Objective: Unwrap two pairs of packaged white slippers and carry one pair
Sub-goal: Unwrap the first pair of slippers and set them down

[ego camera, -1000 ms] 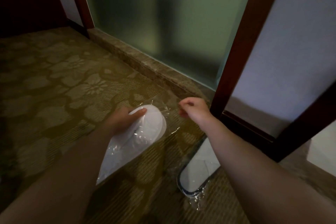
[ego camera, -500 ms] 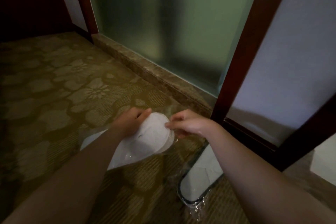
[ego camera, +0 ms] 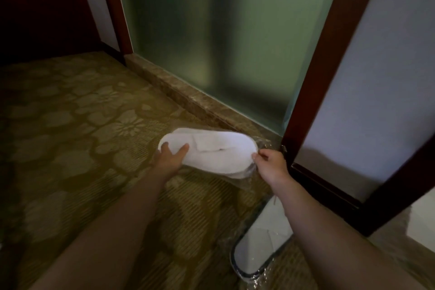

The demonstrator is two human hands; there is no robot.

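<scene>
Just in front of the marble threshold (ego camera: 188, 103), above the patterned carpet (ego camera: 70, 136), the held pair of white slippers (ego camera: 211, 150) now lies sideways between both hands, where half a second ago it pointed away from the person with the right fingers only reaching its toe. Most of the white fabric looks bare at the end farthest from the threshold's door-frame corner, while the clear wrapper (ego camera: 256, 148) bunches at the end nearest that corner, so I judge the first pair is sliding out and the unwrapping is well under way. The left hand (ego camera: 168, 156) cups the slippers' far end, thumb on top and fingers curled beneath, its grip pressed onto the pair. The right hand (ego camera: 270, 162) has its grip pinching the wrapper edge between thumb and fingertips, wrist bent toward the slippers, forearm stretched forward. Nearer the person than the threshold, beneath the right forearm, the second packaged pair (ego camera: 259, 249) lies on the carpet, wrapper apparently on.
</scene>
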